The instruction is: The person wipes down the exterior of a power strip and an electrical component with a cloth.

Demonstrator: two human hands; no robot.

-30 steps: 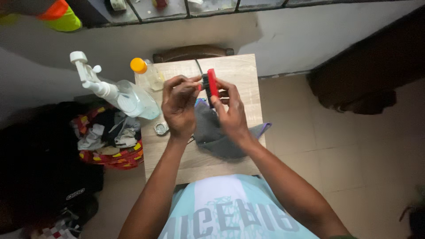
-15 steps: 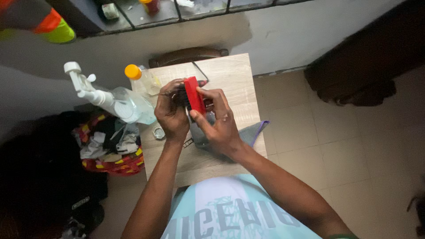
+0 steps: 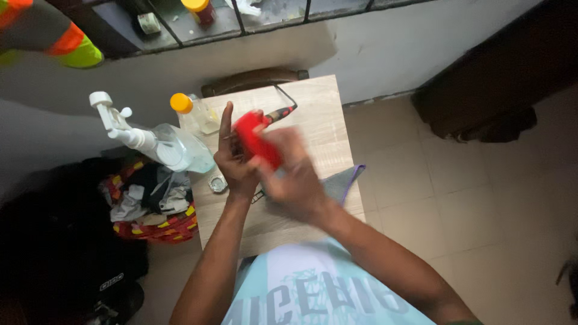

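Observation:
My right hand point(image 3: 292, 177) is blurred by motion and grips a small red block point(image 3: 256, 141) above the wooden table point(image 3: 319, 120). My left hand point(image 3: 232, 162) is pressed to the block's left side, index finger pointing straight up and the other fingers curled against it. A grey cloth with a purple edge point(image 3: 343, 180) lies on the table under my right hand. Behind the block, a thin tool with a red and black handle point(image 3: 281, 112) rests on the table.
At the table's left edge stand a clear pump bottle point(image 3: 174, 147) and an orange-capped bottle point(image 3: 191, 111), with a small metal disc point(image 3: 217, 183) nearby. A heap of clothes point(image 3: 150, 201) lies on the left. A chair back point(image 3: 253, 78) is behind the table, tiled floor to the right.
The red block has tilted and shifted left and toward me. My right hand swept down over it, and my left index finger has straightened upward. The tool behind it has come into view.

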